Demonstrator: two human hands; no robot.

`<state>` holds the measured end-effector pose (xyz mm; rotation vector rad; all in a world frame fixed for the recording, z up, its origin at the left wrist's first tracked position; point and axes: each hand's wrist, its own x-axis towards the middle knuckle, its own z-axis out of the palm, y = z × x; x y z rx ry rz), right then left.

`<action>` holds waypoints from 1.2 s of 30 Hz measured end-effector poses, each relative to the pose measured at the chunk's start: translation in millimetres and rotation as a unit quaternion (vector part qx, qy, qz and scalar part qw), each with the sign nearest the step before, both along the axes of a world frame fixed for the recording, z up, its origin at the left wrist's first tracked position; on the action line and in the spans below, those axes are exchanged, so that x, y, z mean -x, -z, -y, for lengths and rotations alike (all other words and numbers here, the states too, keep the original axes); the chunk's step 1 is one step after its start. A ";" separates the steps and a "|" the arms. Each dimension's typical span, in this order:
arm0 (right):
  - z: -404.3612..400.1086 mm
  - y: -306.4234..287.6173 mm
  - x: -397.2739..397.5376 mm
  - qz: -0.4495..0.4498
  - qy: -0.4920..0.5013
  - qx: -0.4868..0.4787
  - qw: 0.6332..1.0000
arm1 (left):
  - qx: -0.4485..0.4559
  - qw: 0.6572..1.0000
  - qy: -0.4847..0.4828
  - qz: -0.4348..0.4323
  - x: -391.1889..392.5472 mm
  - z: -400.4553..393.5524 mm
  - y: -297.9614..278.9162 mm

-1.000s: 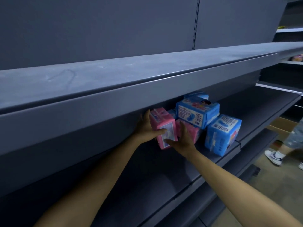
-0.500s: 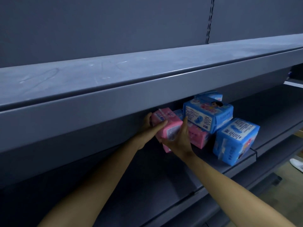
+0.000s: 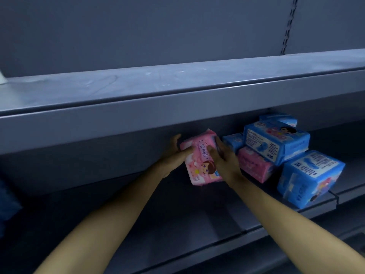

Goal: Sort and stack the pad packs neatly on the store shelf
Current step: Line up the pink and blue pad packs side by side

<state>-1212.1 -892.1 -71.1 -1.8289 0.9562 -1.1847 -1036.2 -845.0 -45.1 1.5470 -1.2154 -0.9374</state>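
A pink pad pack (image 3: 199, 165) is held tilted just above the middle shelf (image 3: 177, 220). My left hand (image 3: 176, 153) grips its left side with the thumb over the front. My right hand (image 3: 223, 161) clasps its right side, fingers across the front. To the right lies a second pink pack (image 3: 254, 167) with a blue pack (image 3: 276, 143) on top. Another blue pack (image 3: 310, 178) leans at the shelf's front edge. Further blue packs (image 3: 233, 141) sit behind, partly hidden.
The upper shelf (image 3: 177, 99) overhangs the packs and hides the back of the middle shelf. A slotted upright (image 3: 288, 26) runs up the back panel. A dark blue object (image 3: 7, 202) shows at the left edge. A lower shelf edge (image 3: 217, 252) runs below.
Both hands turned the pink pack so its printed front faces me and lifted it slightly left. The camera view shifted left; the blue packs stayed put.
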 end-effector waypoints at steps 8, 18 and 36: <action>-14.9 -8.6 -32.0 -0.049 -0.086 -0.014 0.995 | -0.048 0.998 0.004 0.027 -36.3 -59.5 -5.3; -72.6 -9.2 -94.9 -0.091 -0.224 0.043 0.969 | -0.108 0.991 -0.069 -0.035 -78.2 -134.8 -10.7; -214.1 -17.0 -197.1 -0.028 -0.399 -0.230 0.887 | 0.054 0.873 -0.214 -0.436 -166.3 -284.0 -14.3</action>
